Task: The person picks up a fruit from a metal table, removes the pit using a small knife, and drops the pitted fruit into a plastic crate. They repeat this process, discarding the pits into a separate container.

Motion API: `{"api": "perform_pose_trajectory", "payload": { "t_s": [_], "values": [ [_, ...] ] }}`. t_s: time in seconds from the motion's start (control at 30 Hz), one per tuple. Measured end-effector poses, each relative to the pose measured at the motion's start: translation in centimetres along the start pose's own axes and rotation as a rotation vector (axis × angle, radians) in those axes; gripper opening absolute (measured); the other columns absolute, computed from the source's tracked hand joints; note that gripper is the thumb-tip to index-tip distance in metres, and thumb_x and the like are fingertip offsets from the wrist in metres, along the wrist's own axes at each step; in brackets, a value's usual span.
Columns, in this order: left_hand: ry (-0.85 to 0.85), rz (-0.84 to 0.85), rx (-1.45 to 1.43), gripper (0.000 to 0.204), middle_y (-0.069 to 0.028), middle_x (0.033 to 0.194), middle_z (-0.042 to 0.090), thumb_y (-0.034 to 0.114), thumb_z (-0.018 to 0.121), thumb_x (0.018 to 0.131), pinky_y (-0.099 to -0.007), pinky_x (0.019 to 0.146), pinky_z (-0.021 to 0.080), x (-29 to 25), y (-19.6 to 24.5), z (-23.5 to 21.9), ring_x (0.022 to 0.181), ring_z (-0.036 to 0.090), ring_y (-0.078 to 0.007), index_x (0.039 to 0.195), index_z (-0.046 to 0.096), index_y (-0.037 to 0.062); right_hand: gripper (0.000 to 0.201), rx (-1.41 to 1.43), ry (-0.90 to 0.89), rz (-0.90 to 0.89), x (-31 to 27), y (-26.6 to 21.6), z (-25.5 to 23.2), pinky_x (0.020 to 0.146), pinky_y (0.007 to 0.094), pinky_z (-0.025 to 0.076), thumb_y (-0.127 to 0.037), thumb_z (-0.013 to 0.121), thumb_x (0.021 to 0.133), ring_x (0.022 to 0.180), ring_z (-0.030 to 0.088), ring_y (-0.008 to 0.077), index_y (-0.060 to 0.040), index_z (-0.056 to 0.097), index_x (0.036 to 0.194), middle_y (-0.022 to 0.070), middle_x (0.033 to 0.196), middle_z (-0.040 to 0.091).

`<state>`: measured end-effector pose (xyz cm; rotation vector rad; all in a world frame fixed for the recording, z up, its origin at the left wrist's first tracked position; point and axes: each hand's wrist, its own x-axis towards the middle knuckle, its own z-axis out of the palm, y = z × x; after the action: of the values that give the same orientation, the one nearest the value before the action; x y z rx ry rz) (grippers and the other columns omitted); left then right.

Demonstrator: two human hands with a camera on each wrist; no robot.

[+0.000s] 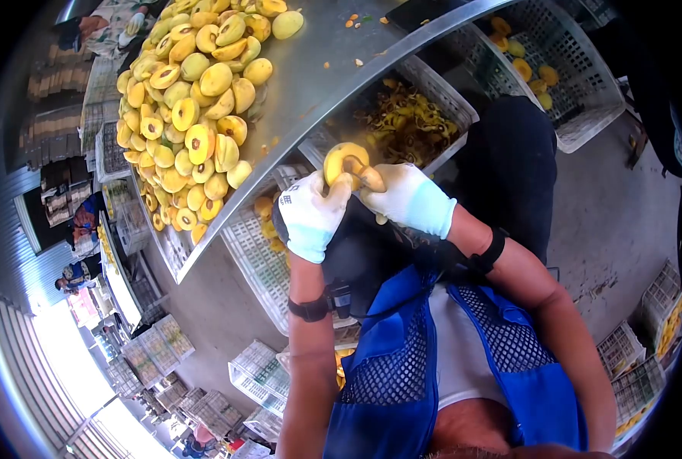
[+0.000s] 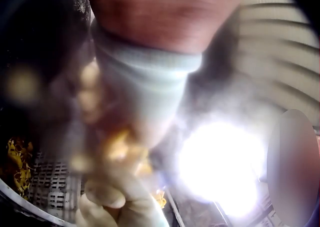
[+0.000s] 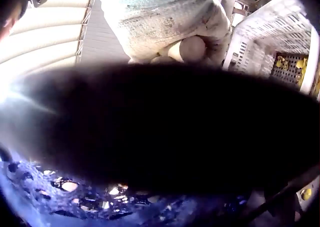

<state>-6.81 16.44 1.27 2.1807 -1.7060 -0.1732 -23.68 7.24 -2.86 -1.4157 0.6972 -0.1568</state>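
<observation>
Both hands wear white gloves and meet over the lap in the head view. My left hand [image 1: 314, 212] grips a yellow peach half [image 1: 336, 159], its hollowed cut face turned up. Close against it, my right hand [image 1: 408, 197] curls round a tool. The round pale end of the tool's handle [image 3: 192, 49] pokes out of the glove in the right wrist view; I cannot tell what kind of tool it is. A brownish-orange piece [image 1: 372, 179] shows between the hands, overlapping the peach's edge. The left wrist view is blurred around the glove and fruit.
A big heap of peach halves [image 1: 195, 115] lies on the metal table [image 1: 310, 84], whose raised edge runs beyond the hands. Below stand a crate of peelings [image 1: 414, 122], a white crate [image 1: 253, 256] by the left arm, and another crate [image 1: 578, 96] with a few peaches.
</observation>
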Motion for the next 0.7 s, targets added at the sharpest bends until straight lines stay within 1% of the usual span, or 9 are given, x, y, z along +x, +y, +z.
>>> {"api": "perform_pose_trajectory", "payload": {
  "t_s": [0.07, 0.13, 0.23, 0.33, 0.43, 0.47, 0.53, 0.57, 0.7],
  "values": [
    [-0.030, 0.022, 0.015, 0.025, -0.0152, 0.073, 0.066, 0.028, 0.075, 0.087, -0.0431, 0.058, 0.051, 0.1, 0.1, -0.1, 0.064, 0.065, -0.0357, 0.080, 0.069, 0.0051, 0.026, -0.043, -0.029, 0.062, 0.0, -0.1, 0.0, 0.064, 0.0382, 0.060, -0.023, 0.058, 0.093, 0.061, 0.073, 0.0244, 0.0002, 0.069, 0.094, 0.0145, 0.076, 0.075],
    [-0.052, 0.106, 0.036, 0.029, -0.0187, 0.073, 0.065, 0.029, 0.074, 0.089, -0.0415, 0.058, 0.049, 0.1, -0.4, -0.1, 0.062, 0.062, -0.0375, 0.086, 0.071, 0.0001, 0.025, -0.079, -0.096, 0.148, -0.2, -1.0, -0.6, 0.060, 0.0377, 0.059, -0.022, 0.058, 0.093, 0.058, 0.072, 0.0239, 0.0011, 0.068, 0.095, 0.0147, 0.076, 0.075],
    [-0.080, 0.052, -0.026, 0.026, -0.0188, 0.071, 0.064, 0.027, 0.074, 0.088, -0.0410, 0.060, 0.051, 0.0, -0.9, 0.1, 0.063, 0.063, -0.0372, 0.087, 0.073, 0.0011, 0.024, -0.038, -0.162, 0.209, -0.3, -0.7, -0.8, 0.052, 0.0361, 0.057, -0.021, 0.060, 0.091, 0.052, 0.068, 0.0226, 0.0016, 0.066, 0.093, 0.0130, 0.074, 0.073],
    [-0.150, -0.132, -0.118, 0.030, -0.0149, 0.089, 0.075, 0.031, 0.074, 0.091, -0.0385, 0.071, 0.057, -0.2, -0.8, -0.5, 0.077, 0.073, -0.0305, 0.102, 0.075, 0.0027, 0.023, 0.130, -0.248, 0.242, -0.6, -1.2, -1.5, 0.043, 0.0338, 0.052, -0.021, 0.063, 0.088, 0.044, 0.063, 0.0204, 0.0014, 0.064, 0.090, 0.0097, 0.070, 0.070],
    [0.191, -0.121, -0.669, 0.053, -0.0155, 0.111, 0.075, 0.037, 0.073, 0.096, -0.0341, 0.089, 0.057, -0.4, 1.2, 1.0, 0.098, 0.073, -0.0236, 0.131, 0.065, -0.0032, 0.024, 0.220, -0.313, 0.268, -1.0, -2.0, -1.7, 0.039, 0.0325, 0.051, -0.022, 0.066, 0.086, 0.040, 0.059, 0.0189, 0.0013, 0.062, 0.089, 0.0072, 0.066, 0.066],
    [0.143, -0.083, -0.793, 0.060, -0.0154, 0.132, 0.066, 0.040, 0.062, 0.104, -0.0361, 0.103, 0.051, -1.0, 0.4, 2.4, 0.115, 0.065, -0.0238, 0.142, 0.056, -0.0054, 0.025, 0.231, -0.329, 0.276, -1.0, -2.1, -1.6, 0.039, 0.0323, 0.050, -0.023, 0.067, 0.085, 0.039, 0.058, 0.0185, 0.0014, 0.062, 0.088, 0.0065, 0.065, 0.065],
    [0.245, -0.094, -0.844, 0.058, -0.0172, 0.127, 0.067, 0.041, 0.059, 0.106, -0.0367, 0.101, 0.052, -0.9, 1.5, 3.8, 0.113, 0.066, -0.0252, 0.140, 0.056, -0.0058, 0.024, 0.197, -0.351, 0.285, -0.7, -1.2, -1.4, 0.039, 0.0306, 0.049, -0.023, 0.069, 0.087, 0.040, 0.059, 0.0176, 0.0000, 0.063, 0.087, 0.0070, 0.063, 0.064],
    [0.292, -0.259, -0.976, 0.055, -0.0181, 0.118, 0.070, 0.041, 0.055, 0.108, -0.0353, 0.094, 0.056, -1.0, 2.5, 4.0, 0.104, 0.069, -0.0245, 0.133, 0.061, -0.0073, 0.024, 0.182, -0.362, 0.290, -0.6, -0.9, -1.2, 0.039, 0.0297, 0.048, -0.024, 0.070, 0.087, 0.040, 0.059, 0.0171, -0.0006, 0.064, 0.086, 0.0072, 0.062, 0.064],
    [0.143, -0.352, -1.102, 0.053, -0.0200, 0.097, 0.074, 0.042, 0.056, 0.108, -0.0349, 0.077, 0.061, 0.1, 1.6, 3.5, 0.083, 0.074, -0.0245, 0.111, 0.068, -0.0097, 0.024, 0.029, -0.363, 0.282, -0.6, -1.6, -1.4, 0.039, 0.0306, 0.048, -0.023, 0.067, 0.087, 0.039, 0.058, 0.0184, 0.0002, 0.063, 0.085, 0.0095, 0.062, 0.066]
  ]
}}
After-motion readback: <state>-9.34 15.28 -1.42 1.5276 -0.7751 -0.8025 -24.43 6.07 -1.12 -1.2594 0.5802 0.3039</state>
